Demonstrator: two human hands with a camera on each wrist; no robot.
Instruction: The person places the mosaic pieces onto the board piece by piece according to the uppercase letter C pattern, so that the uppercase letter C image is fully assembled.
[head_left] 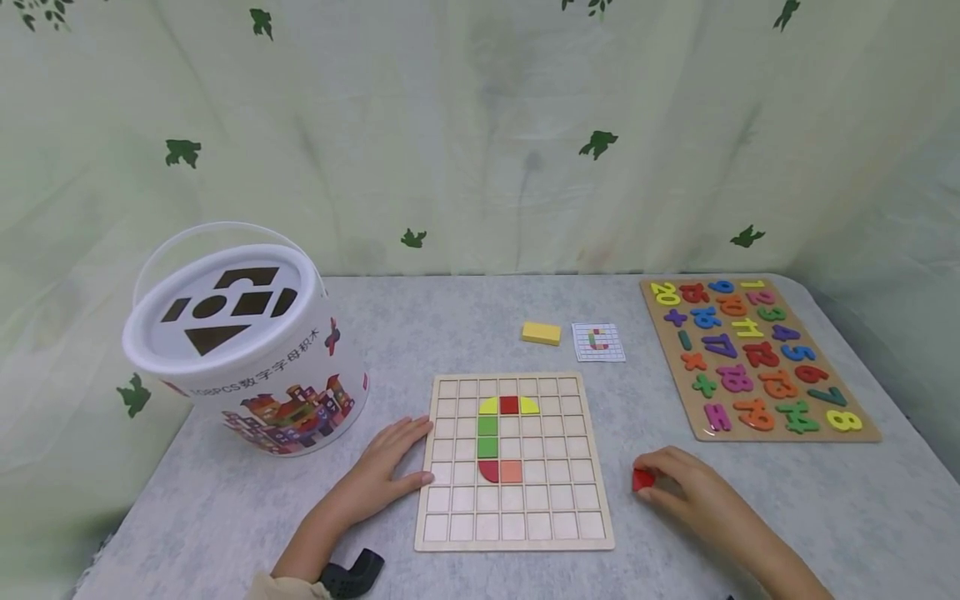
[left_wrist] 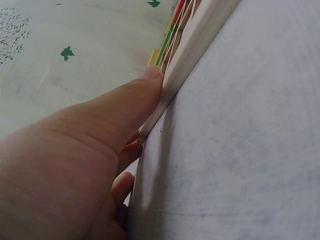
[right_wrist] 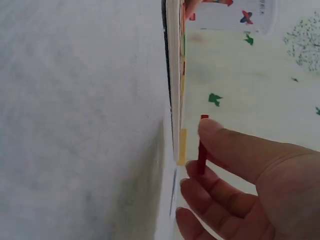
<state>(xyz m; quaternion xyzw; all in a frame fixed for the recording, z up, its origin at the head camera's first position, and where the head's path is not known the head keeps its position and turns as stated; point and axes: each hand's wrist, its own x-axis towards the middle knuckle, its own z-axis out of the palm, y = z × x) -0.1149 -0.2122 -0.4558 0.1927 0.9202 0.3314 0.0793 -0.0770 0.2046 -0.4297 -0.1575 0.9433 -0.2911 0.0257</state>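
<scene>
Left of the left hand (head_left: 386, 467) stands a white lidded bucket (head_left: 251, 350) with shape slots in its lid and a printed line reading "108PCS" followed by Chinese characters above a drawing of coloured houses. That hand lies flat on the table (head_left: 750, 517), fingers straight, its fingertips against the left edge of the wooden grid board (head_left: 513, 462), holding nothing. On the board just right of it, yellow, red, green and orange tiles fill some of the squares, with bare squares all round them. Beyond the board, a yellow block (head_left: 542, 333) and a small pattern card (head_left: 598, 342) lie side by side. Bare table runs from the board's right edge to the right hand (head_left: 686, 487), whose thumb and curled fingers pinch a small red piece (head_left: 642, 480). Beyond and right of that hand lies a number puzzle board (head_left: 757, 358), its coloured numerals running 1 to 20 with plus, minus and equals signs.
</scene>
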